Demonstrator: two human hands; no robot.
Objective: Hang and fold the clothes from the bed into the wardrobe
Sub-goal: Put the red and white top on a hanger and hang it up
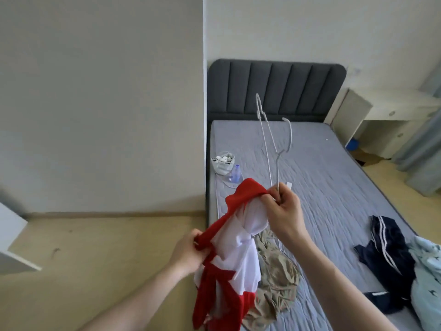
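A red and white shirt (238, 249) hangs in the air over the near left corner of the bed (334, 187). My left hand (188, 253) grips a red edge of it low on the left. My right hand (284, 211) holds the shirt's red collar together with a thin grey wire hanger (269, 144), which sticks up and away, its hook at the right. A khaki garment (276, 283) lies crumpled on the mattress under the shirt. Dark navy trousers with white stripes (386, 256) and a pale blue garment (427, 280) lie at the bed's right edge.
A small white pouch (223, 163) and a clear bottle (235, 174) rest near the bed's left side. The dark grey headboard (276, 89) stands at the far end. A white desk (391, 115) is at the right, a white wall at the left, a white panel (12, 244) low left.
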